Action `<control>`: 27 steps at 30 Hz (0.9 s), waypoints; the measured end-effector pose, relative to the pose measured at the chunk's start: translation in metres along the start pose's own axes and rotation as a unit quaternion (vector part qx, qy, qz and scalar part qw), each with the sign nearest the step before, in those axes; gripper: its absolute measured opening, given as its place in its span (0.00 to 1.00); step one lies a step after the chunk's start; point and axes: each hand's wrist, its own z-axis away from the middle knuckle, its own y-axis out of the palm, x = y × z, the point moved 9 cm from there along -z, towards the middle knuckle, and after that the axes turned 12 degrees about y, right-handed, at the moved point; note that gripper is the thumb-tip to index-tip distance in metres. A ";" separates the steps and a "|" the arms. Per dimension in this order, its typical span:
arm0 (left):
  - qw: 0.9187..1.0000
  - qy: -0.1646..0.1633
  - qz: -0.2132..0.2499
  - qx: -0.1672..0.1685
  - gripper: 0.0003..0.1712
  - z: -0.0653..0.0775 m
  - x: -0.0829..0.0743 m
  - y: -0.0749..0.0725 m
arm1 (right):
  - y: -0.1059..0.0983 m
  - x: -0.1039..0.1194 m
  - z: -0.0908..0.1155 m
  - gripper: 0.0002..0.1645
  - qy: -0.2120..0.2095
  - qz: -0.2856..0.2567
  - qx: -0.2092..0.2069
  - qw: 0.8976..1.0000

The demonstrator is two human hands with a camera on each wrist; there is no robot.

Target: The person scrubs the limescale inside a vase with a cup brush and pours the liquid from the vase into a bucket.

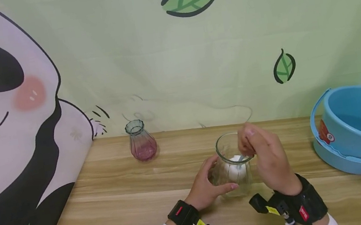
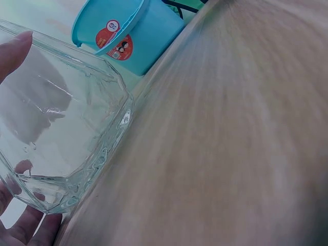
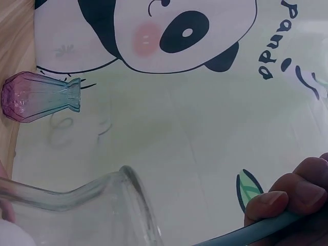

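Note:
A clear glass vase (image 1: 246, 184) with a flared rim stands upright on the wooden table in the head view. My left hand (image 1: 207, 187) grips its side, thumb in front and fingers behind. Over the rim, my right hand (image 1: 267, 154) holds the grey-blue handle (image 3: 251, 230) of a bottle brush. The brush's rounded white head (image 1: 236, 170) is down inside the vase, seen through the glass. In the left wrist view, the white head shows blurred through the vase wall (image 2: 97, 128).
A smaller pink-and-teal glass vase (image 1: 142, 144) stands back left on the table (image 1: 118, 209). At the right, two light-blue buckets (image 1: 346, 135) are stacked one in the other. Behind hangs a green cloth backdrop (image 1: 122, 40) with a printed panda and leaves.

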 end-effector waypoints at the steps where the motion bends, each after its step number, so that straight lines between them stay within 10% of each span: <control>1: 1.000 -0.001 -0.002 0.002 0.48 0.000 0.000 0.000 | 0.000 0.002 0.001 0.21 -0.004 -0.001 -0.002 1.000; 14: 1.000 0.000 0.008 0.005 0.47 0.001 -0.009 -0.001 | -0.001 0.000 0.000 0.21 -0.009 0.005 -0.016 1.000; 27: 1.000 0.007 -0.003 0.001 0.48 0.000 0.000 0.000 | 0.003 -0.037 -0.006 0.22 0.088 0.067 0.006 0.994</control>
